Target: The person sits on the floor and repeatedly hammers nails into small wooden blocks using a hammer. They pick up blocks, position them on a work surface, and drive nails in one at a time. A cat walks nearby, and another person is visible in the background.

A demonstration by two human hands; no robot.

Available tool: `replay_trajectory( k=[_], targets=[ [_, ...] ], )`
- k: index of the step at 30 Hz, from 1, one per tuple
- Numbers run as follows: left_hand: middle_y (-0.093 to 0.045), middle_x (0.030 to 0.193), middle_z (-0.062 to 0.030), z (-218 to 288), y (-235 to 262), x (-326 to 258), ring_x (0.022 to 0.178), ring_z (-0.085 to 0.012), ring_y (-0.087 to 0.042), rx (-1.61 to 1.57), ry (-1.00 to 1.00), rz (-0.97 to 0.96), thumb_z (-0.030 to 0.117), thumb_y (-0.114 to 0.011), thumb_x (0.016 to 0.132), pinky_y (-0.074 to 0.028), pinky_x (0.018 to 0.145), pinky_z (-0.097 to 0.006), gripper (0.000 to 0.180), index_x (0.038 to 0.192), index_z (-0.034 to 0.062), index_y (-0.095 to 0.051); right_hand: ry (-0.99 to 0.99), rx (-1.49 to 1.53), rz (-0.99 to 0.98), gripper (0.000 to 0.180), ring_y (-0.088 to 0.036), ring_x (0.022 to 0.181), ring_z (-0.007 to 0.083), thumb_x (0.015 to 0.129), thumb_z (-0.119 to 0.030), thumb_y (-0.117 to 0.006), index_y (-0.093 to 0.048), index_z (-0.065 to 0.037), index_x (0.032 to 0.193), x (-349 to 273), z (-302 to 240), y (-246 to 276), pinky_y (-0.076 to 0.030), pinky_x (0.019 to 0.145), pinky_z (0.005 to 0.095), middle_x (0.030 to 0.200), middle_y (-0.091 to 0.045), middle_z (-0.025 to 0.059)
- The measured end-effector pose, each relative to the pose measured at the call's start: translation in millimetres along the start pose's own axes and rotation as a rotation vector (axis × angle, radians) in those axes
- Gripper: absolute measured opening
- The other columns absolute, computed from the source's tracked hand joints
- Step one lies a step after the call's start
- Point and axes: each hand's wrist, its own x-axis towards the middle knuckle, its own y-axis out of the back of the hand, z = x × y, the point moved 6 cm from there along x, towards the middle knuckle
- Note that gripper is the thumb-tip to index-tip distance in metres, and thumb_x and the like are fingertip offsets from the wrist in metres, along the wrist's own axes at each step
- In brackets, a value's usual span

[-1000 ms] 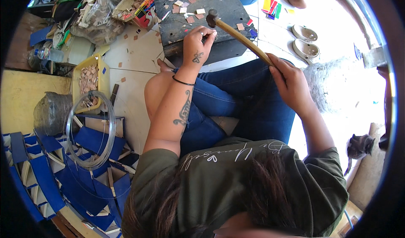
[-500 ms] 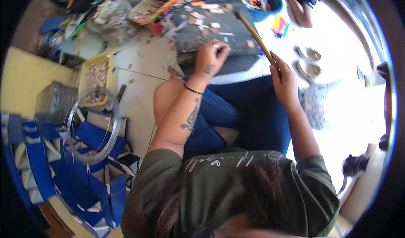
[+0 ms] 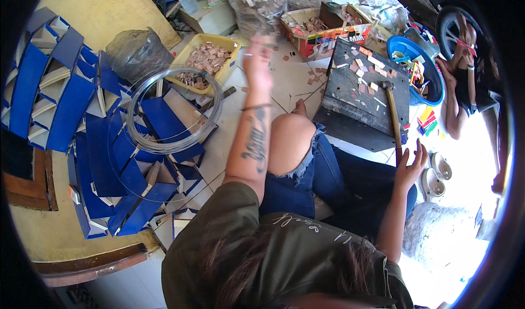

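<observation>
My left hand (image 3: 258,68) is raised over the floor beside a yellow basket (image 3: 234,54) of small pinkish wooden pieces. Motion smears its fingers, so whether they hold a piece is unclear. My right hand (image 3: 411,169) is above my thigh, its fingers loosely spread. Against its thumb side rests the handle end of a hammer (image 3: 393,112). The hammer's head lies on a black block (image 3: 350,104), where several small wooden pieces (image 3: 375,61) are scattered.
Blue folder-like boxes (image 3: 109,172) pile up at left, under a wire coil (image 3: 147,139). Beyond the block stand a carton (image 3: 322,46) of wooden pieces and a blue tub (image 3: 437,87). Pale shoes (image 3: 433,182) lie at right. Another person's legs (image 3: 453,98) show at far right.
My view has swung to the left. My left hand has moved from the black block toward the yellow basket. The hammer, earlier raised in my right hand, now rests head-down on the block, that hand's fingers loosened.
</observation>
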Motion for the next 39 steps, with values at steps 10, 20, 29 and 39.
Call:
replay_trajectory(
  k=[10,20,29,39],
  targets=[
    [-0.057,0.127,-0.0155,-27,30,-85,0.111,-0.0249,-0.058,0.648,0.173,-0.560,0.038,-0.060,0.090,-0.041,0.099,-0.037,0.057,0.132,0.0010,-0.048,-0.036,0.150,-0.050,0.040,-0.052,0.111,0.0343,0.083,-0.006,-0.064,-0.057,-0.006,0.122,-3,-18,-6,-0.041,0.096,0.0414,0.119,-0.052,0.0168],
    [-0.069,0.087,-0.0162,-53,31,-115,0.081,-0.0213,-0.065,1.179,0.178,-0.798,0.033,-0.061,0.089,-0.048,0.076,-0.030,0.038,0.100,-0.0030,-0.067,-0.069,0.028,0.086,0.042,-0.051,0.114,0.0333,0.080,-0.006,-0.065,-0.059,-0.009,0.121,5,-4,46,-0.041,0.095,0.0424,0.121,-0.052,0.0150],
    [-0.069,0.084,-0.0139,-63,45,-108,0.077,-0.0173,-0.063,1.216,0.126,-0.738,0.030,-0.062,0.089,-0.048,0.073,-0.029,0.035,0.095,-0.0040,-0.067,-0.311,-0.996,0.154,0.052,-0.054,0.116,0.0334,0.092,-0.043,-0.054,-0.049,-0.012,0.133,18,134,268,-0.044,0.096,0.0460,0.130,-0.054,0.0135],
    [-0.052,0.127,-0.0193,-22,-4,-148,0.103,-0.0294,-0.056,1.216,-0.404,-0.664,0.012,-0.063,0.085,-0.045,0.091,-0.039,0.075,0.147,0.0030,-0.021,-0.778,-0.739,-0.134,0.049,-0.066,0.088,0.0339,0.086,-0.050,-0.059,-0.065,-0.008,0.112,-67,126,258,-0.051,0.079,0.0426,0.094,-0.069,0.0175]
  ],
)
